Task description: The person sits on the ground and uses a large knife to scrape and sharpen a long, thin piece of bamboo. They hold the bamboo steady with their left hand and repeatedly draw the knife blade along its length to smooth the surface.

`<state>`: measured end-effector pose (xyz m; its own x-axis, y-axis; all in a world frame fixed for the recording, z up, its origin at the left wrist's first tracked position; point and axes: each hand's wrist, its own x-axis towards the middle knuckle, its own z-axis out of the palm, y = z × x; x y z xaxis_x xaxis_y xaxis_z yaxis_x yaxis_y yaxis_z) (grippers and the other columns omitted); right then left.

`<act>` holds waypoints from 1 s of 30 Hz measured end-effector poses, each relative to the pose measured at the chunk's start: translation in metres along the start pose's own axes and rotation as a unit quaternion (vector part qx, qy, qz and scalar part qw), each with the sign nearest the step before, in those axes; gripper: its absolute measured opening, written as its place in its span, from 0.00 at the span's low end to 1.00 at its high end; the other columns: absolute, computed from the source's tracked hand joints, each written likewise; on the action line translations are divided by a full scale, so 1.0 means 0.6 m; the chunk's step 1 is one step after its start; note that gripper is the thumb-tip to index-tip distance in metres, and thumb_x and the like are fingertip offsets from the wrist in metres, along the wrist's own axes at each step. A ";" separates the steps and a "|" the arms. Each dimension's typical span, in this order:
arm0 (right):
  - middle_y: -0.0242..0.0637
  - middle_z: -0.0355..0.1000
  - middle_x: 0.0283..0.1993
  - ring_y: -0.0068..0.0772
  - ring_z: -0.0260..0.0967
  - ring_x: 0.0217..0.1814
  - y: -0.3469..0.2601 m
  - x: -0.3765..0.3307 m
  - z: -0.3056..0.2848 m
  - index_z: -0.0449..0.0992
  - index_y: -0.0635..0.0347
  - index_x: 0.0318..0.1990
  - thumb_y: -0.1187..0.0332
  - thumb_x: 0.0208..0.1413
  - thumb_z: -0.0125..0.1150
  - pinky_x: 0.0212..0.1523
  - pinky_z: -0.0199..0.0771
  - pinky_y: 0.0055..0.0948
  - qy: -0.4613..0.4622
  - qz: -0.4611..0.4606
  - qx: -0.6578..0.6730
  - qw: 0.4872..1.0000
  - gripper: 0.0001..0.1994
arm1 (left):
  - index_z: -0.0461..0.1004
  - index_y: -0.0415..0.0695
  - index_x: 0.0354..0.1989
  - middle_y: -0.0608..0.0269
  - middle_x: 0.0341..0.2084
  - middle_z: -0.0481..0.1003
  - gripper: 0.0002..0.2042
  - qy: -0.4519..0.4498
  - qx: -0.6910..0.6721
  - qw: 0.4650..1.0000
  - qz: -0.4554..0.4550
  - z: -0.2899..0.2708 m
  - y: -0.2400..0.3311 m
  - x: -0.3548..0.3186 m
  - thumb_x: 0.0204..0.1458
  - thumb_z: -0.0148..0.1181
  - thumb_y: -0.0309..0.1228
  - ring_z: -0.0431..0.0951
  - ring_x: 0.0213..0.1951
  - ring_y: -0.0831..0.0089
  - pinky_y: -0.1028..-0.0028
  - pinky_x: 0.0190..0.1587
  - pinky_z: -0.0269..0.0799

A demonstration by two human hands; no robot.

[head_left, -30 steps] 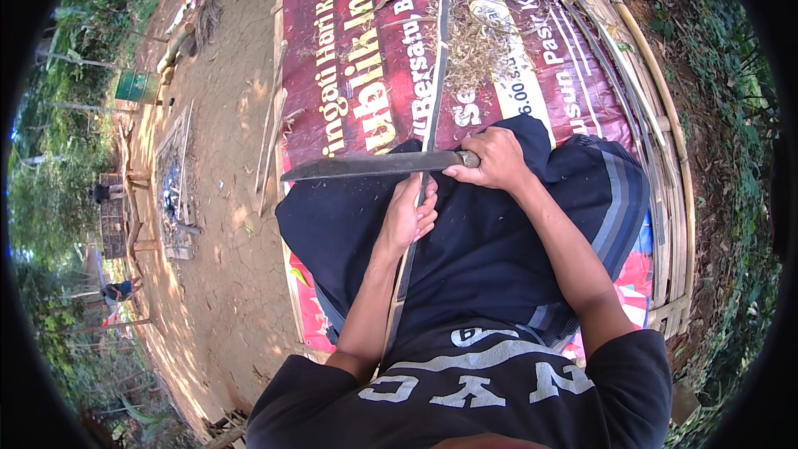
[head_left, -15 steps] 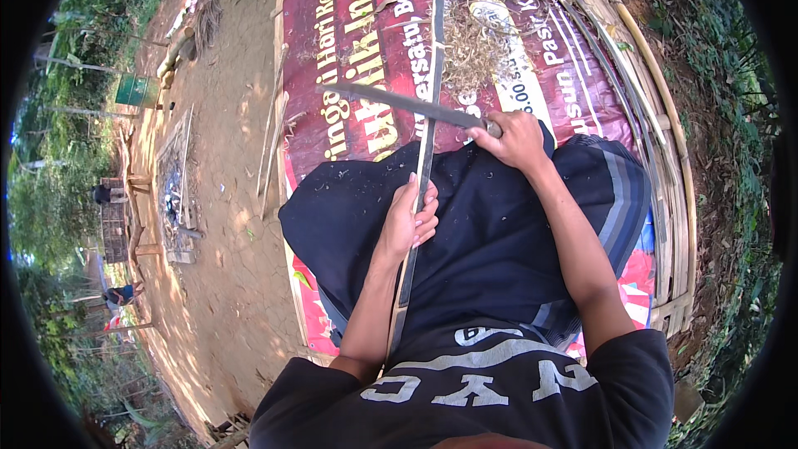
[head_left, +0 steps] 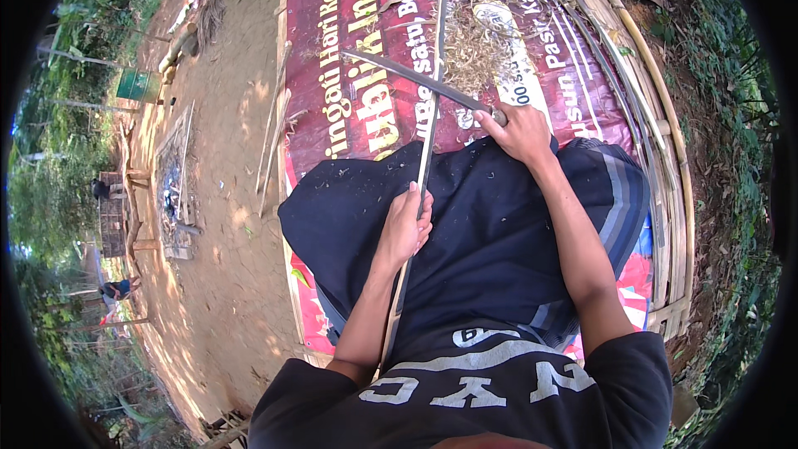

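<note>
Sitting on a red printed banner [head_left: 349, 116] spread over bare ground, with a dark cloth [head_left: 490, 233] covering the lap. Left hand [head_left: 406, 229] clenching around a long thin bamboo strip [head_left: 427, 137], which is running from beside the torso across the lap and out over the banner. Right hand [head_left: 522, 131] gripping the handle of a long knife [head_left: 416, 79], its blade crossing the strip just above the lap, near a heap of pale shavings [head_left: 472, 48].

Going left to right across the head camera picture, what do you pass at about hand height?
Bare dirt ground → left hand gripping the thin bamboo strip → right hand holding the long knife → bundled bamboo slats.
</note>
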<state>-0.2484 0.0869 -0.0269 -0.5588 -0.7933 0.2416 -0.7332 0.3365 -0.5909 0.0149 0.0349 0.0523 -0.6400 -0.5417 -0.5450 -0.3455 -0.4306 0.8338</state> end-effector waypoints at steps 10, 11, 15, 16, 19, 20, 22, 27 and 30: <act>0.35 0.68 0.16 0.42 0.63 0.16 -0.076 -0.067 -0.007 0.75 0.57 0.18 0.35 0.39 0.71 0.24 0.64 0.38 -0.009 -0.235 0.061 0.970 0.30 | 0.65 0.41 0.40 0.65 0.20 0.65 0.13 -0.045 -0.084 0.995 0.029 -0.013 -0.002 0.015 0.72 0.39 0.37 0.62 0.10 0.79 0.80 0.11 0.59; 0.34 0.68 0.15 0.42 0.63 0.17 -0.077 -0.072 -0.006 0.75 0.57 0.18 0.35 0.39 0.71 0.24 0.64 0.37 -0.013 -0.238 0.065 0.969 0.30 | 0.65 0.41 0.41 0.65 0.20 0.65 0.12 -0.046 -0.080 0.995 0.028 -0.015 -0.003 0.012 0.71 0.39 0.36 0.62 0.10 0.78 0.80 0.11 0.60; 0.34 0.66 0.13 0.42 0.64 0.15 -0.069 -0.076 -0.004 0.74 0.56 0.17 0.32 0.42 0.68 0.25 0.67 0.37 -0.014 -0.259 0.064 0.964 0.32 | 0.66 0.39 0.45 0.66 0.19 0.63 0.12 -0.050 -0.020 0.995 0.082 -0.014 -0.017 0.012 0.71 0.39 0.34 0.62 0.09 0.78 0.79 0.11 0.59; 0.34 0.67 0.15 0.41 0.64 0.16 -0.062 -0.076 -0.003 0.75 0.56 0.19 0.33 0.40 0.70 0.25 0.66 0.37 -0.023 -0.256 0.063 0.964 0.31 | 0.66 0.39 0.44 0.67 0.18 0.61 0.13 -0.040 -0.004 0.995 0.092 -0.008 -0.017 0.007 0.72 0.39 0.36 0.61 0.09 0.80 0.79 0.10 0.58; 0.33 0.69 0.18 0.40 0.67 0.19 -0.038 -0.060 0.006 0.76 0.56 0.21 0.35 0.37 0.72 0.26 0.66 0.37 0.011 -0.260 0.072 0.963 0.30 | 0.65 0.40 0.43 0.69 0.18 0.61 0.15 -0.009 0.030 0.996 0.080 0.007 0.004 0.011 0.72 0.39 0.39 0.59 0.10 0.82 0.80 0.11 0.56; 0.33 0.69 0.18 0.41 0.68 0.20 -0.037 -0.057 0.005 0.75 0.56 0.22 0.35 0.35 0.73 0.27 0.66 0.37 0.020 -0.263 0.069 0.962 0.30 | 0.65 0.40 0.43 0.69 0.18 0.61 0.15 -0.010 0.032 0.996 0.088 0.008 0.008 0.013 0.72 0.39 0.40 0.59 0.10 0.82 0.80 0.11 0.56; 0.33 0.69 0.17 0.40 0.68 0.19 -0.035 -0.047 -0.003 0.75 0.56 0.20 0.33 0.37 0.71 0.27 0.68 0.37 0.048 -0.269 0.062 0.960 0.31 | 0.65 0.40 0.44 0.70 0.19 0.60 0.17 -0.012 0.036 0.994 0.103 0.008 0.014 0.016 0.73 0.39 0.42 0.58 0.10 0.83 0.81 0.11 0.55; 0.33 0.68 0.16 0.40 0.68 0.18 -0.013 -0.034 -0.018 0.74 0.55 0.20 0.32 0.37 0.71 0.27 0.68 0.37 0.073 -0.271 0.027 0.959 0.32 | 0.65 0.40 0.44 0.70 0.19 0.60 0.17 -0.016 0.020 0.994 0.106 0.013 0.036 0.019 0.73 0.39 0.43 0.58 0.10 0.84 0.81 0.11 0.55; 0.33 0.67 0.15 0.39 0.67 0.17 -0.015 -0.035 -0.020 0.73 0.56 0.18 0.32 0.38 0.71 0.26 0.68 0.36 0.085 -0.261 0.019 0.961 0.32 | 0.65 0.40 0.43 0.70 0.20 0.60 0.17 -0.017 0.022 0.994 0.110 0.018 0.038 0.021 0.72 0.39 0.43 0.58 0.10 0.84 0.81 0.11 0.55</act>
<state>-0.2348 0.1066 -0.0173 -0.1763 -0.7532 0.6337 -0.9178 -0.1069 -0.3824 -0.0085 0.0261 0.0653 -0.7255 -0.5942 -0.3472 -0.2245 -0.2726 0.9356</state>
